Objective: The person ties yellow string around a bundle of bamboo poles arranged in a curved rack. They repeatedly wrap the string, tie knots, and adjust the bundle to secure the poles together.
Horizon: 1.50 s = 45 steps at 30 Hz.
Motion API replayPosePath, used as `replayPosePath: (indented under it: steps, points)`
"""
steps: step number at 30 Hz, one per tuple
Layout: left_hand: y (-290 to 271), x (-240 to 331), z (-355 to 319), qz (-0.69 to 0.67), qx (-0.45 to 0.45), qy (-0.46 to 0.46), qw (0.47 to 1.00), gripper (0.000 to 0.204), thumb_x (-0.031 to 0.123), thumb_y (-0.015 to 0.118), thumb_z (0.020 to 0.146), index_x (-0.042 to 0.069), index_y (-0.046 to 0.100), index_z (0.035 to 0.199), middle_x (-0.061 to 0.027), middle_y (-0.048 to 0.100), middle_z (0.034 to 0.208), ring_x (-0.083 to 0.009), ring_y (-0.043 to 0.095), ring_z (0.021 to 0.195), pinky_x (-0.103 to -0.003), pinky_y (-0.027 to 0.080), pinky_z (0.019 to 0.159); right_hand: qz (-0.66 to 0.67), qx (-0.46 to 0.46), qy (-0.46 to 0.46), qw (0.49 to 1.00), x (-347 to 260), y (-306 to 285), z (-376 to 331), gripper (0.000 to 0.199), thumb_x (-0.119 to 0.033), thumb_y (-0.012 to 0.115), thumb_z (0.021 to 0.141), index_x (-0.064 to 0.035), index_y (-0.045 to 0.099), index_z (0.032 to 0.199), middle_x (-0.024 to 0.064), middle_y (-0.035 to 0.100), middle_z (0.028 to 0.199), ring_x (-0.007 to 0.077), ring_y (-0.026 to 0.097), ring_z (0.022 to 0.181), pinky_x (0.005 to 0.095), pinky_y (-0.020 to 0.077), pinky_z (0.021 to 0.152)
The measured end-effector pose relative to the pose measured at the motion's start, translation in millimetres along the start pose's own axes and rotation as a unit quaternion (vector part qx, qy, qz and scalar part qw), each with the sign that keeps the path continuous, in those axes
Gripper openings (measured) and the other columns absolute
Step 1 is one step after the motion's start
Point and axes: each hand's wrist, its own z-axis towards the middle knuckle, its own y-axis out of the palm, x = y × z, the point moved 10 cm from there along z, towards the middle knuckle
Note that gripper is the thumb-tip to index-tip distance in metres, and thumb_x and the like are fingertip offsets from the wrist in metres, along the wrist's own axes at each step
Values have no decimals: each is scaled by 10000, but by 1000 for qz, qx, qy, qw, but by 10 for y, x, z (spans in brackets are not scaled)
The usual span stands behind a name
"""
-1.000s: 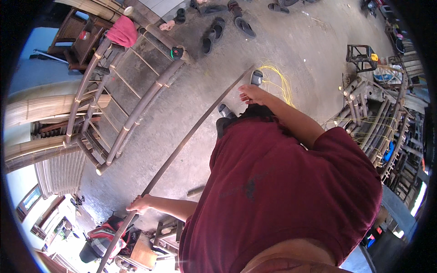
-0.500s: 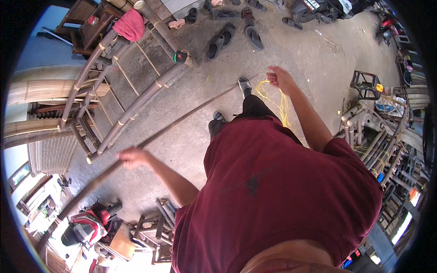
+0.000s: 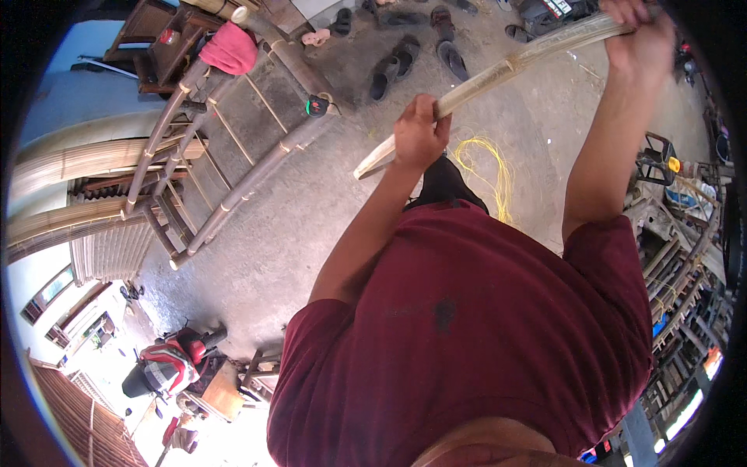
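Observation:
A long split bamboo piece (image 3: 513,66) is held up in front of me, its pale hollow side showing. It slants from its cut end near the middle up to the top right. My left hand (image 3: 422,134) is wrapped round it close to that lower end. Far up at the right, my right hand (image 3: 642,43) grips it too, fingers closed and slightly blurred. A loose tangle of yellow twine (image 3: 498,175) lies on the floor beneath the bamboo, right of my left hand.
A bamboo frame (image 3: 241,187) with a pink cloth (image 3: 229,48) on it lies at the left. Several sandals (image 3: 405,54) are on the concrete floor ahead. A red motorbike (image 3: 171,362) stands at lower left, and stacked bamboo furniture parts (image 3: 677,288) line the right side.
The bamboo stretched toward the lower left before; now it is raised and swung to the upper right, pale side showing. Both hands have moved up and right, the right one closing on it.

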Motion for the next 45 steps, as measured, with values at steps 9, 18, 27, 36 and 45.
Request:
replayPosePath:
  steps: [9,18,27,36,45]
  points:
    - [399,-1207,-1090,145,-340,-185,911,377,428,611,919,57,566,962,-255,674,843,-477,648,852,-551,508,756,-75,385,268,880,2989,-3801,-2138,247,-272,387,1027,-89,454,876,44,426,634,198,445,514,358,405,470]
    - [-511,-772,-524,144,-68,-7,987,256,257,687,865,43,600,976,-208,666,732,-416,665,674,-532,515,574,-147,141,121,971,1104,-843,-595,272,-345,462,1037,-81,525,1032,25,487,725,155,485,621,300,430,571]
    - [-4086,-602,-825,-88,400,-223,885,378,412,545,1005,100,524,791,-44,485,630,-147,487,545,-310,428,501,-214,-208,321,899,1478,1347,-2154,774,-531,612,935,-41,363,1480,164,588,1271,236,613,1080,401,500,959]
    - [-4206,1786,-142,-461,56,172,869,481,578,509,974,154,440,757,68,189,545,-66,182,460,-239,207,442,-473,-326,122,809,1791,1571,-3719,461,-365,643,951,-79,519,1292,184,655,1144,278,663,1064,357,525,877]
    - [-1836,2977,337,-429,-94,257,861,559,412,465,1038,65,325,1454,-207,559,1320,-317,546,1231,-491,413,1055,-345,171,-103,917,-887,-70,-2556,189,-195,491,1044,-21,524,979,42,576,741,104,600,610,255,488,494]
